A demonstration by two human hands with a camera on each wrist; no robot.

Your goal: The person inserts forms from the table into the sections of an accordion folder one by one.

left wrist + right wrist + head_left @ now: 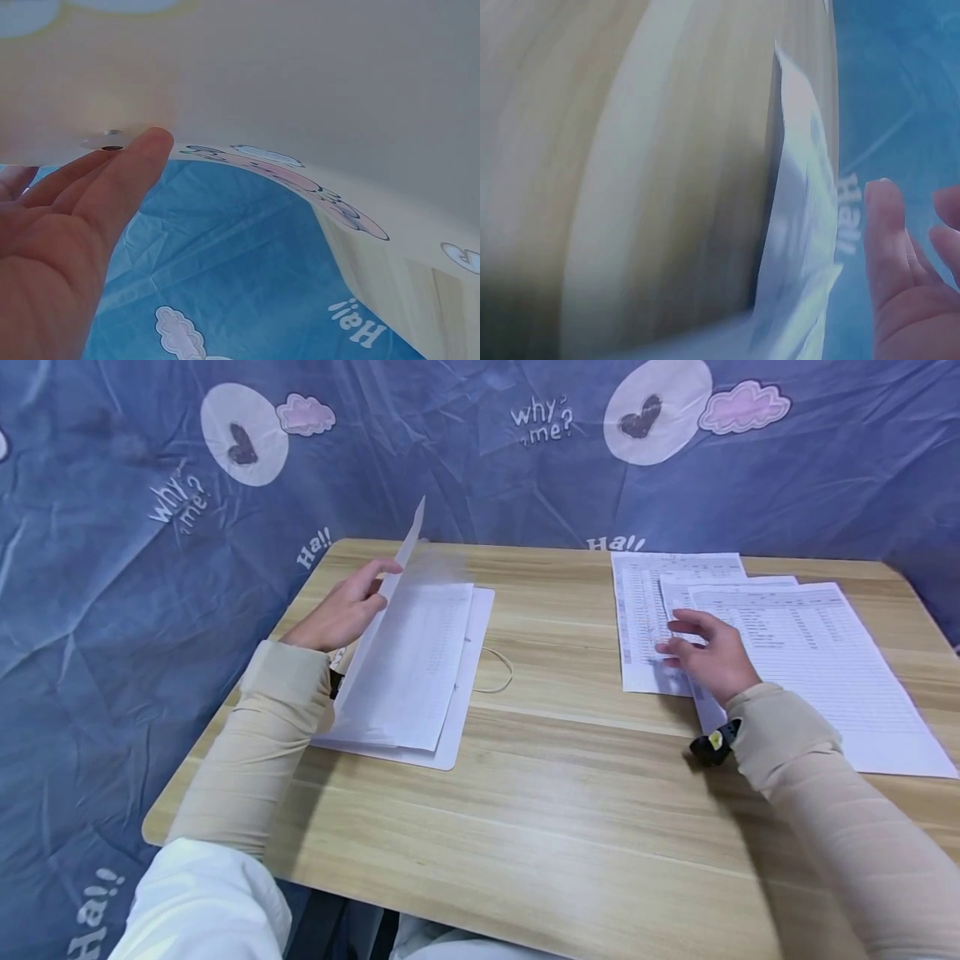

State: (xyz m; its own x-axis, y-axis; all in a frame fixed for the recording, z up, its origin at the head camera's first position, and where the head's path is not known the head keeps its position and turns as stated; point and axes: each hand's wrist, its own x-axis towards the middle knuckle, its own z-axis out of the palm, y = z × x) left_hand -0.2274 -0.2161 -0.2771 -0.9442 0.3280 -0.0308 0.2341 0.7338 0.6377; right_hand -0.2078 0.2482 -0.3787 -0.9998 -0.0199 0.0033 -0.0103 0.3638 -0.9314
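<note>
My left hand [345, 606] rests its fingers against the outside of the raised cover of a document folder [474, 652]. Up close, that cover [300, 90] is pale, with printed cartoon figures and a small round fastener beside the straight fingertips [156, 142]. Inside the folder lies a stack of printed sheets [420, 668], under a see-through leaf. My right hand [708, 652] hovers with loosely bent fingers over overlapping printed sheets [817, 685] at the right, nothing between thumb and fingers. In the right wrist view, the edges of these sheets [799, 202] curve up beside the hand.
A thin elastic loop [510, 672] sticks out from the folder's right side. The wooden table [540, 810] reaches back to a blue patterned cloth [465, 452] hanging behind it and along the left. A dark wrist strap [716, 743] sits on the right wrist.
</note>
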